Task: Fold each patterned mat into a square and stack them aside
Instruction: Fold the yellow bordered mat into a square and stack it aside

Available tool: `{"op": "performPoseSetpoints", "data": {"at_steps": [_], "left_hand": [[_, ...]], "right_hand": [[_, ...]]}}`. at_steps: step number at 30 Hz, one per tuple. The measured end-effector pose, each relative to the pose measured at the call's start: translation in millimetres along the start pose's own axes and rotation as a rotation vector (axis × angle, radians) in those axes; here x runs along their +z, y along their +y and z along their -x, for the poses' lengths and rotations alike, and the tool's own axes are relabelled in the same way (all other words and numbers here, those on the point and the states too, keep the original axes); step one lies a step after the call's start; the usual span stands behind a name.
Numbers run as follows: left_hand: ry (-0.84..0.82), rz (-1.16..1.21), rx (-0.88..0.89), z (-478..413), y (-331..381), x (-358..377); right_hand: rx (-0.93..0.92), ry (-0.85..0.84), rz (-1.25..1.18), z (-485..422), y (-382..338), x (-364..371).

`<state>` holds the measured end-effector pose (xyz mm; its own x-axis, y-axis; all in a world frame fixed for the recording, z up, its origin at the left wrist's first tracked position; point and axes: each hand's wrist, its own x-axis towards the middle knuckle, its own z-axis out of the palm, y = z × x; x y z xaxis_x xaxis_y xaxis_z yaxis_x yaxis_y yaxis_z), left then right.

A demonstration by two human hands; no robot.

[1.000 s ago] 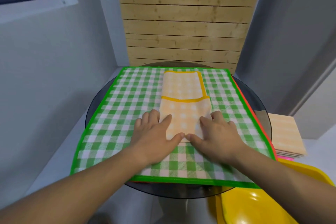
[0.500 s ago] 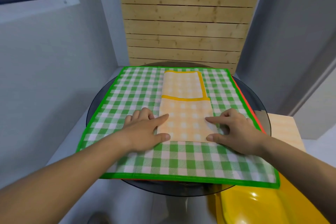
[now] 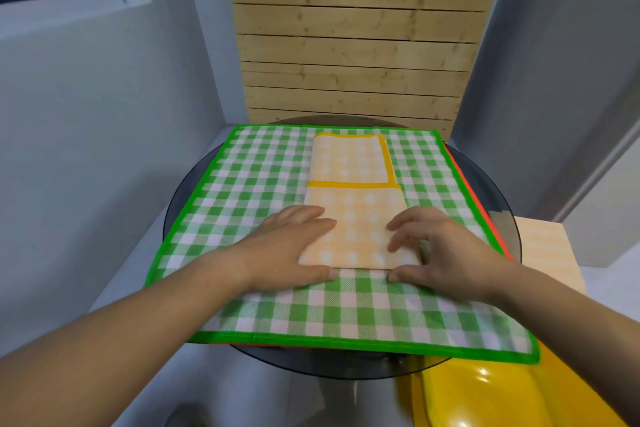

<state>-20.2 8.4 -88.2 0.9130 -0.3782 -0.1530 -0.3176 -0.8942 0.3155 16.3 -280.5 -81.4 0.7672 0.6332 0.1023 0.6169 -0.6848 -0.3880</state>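
A folded yellow checked mat [image 3: 353,211] lies as a long strip on top of a spread green checked mat [image 3: 263,177]. Its far part shows a yellow border. My left hand [image 3: 291,250] lies flat on the near left side of the strip, thumb along its near edge. At the near right corner is my right hand [image 3: 440,253]; its arched fingers rest on top and its thumb sits at the near edge, pinching that corner. An orange-red mat edge [image 3: 485,215] peeks out from under the green mat on the right.
The mats cover a round dark glass table [image 3: 194,184]. A stack of folded pale orange mats [image 3: 543,246] sits to the right of the table. A yellow chair [image 3: 485,392] stands at the near right. A wooden slat panel [image 3: 353,45] rises behind the table.
My hands slid apart along the near edge of the yellow mat, then came a little closer again. My right fingers have arched up over the near right corner.
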Motion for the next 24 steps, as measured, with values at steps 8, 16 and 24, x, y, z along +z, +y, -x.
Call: {"op": "performPoseSetpoints", "data": {"at_steps": [8,16,24], "left_hand": [[-0.038,0.070,-0.031,1.5,2.4,-6.7],[0.075,0.129,-0.043,16.5,6.6,-21.6],[0.292,0.435,-0.075,19.2,1.6,-20.8]], "right_hand": [[-0.184,0.074,0.148,4.0,-4.0,-0.2],[-0.100,0.273,-0.073,5.8,-15.3,-13.5],[-0.039,0.389,-0.327,-10.3,-38.4,-41.8]]}}
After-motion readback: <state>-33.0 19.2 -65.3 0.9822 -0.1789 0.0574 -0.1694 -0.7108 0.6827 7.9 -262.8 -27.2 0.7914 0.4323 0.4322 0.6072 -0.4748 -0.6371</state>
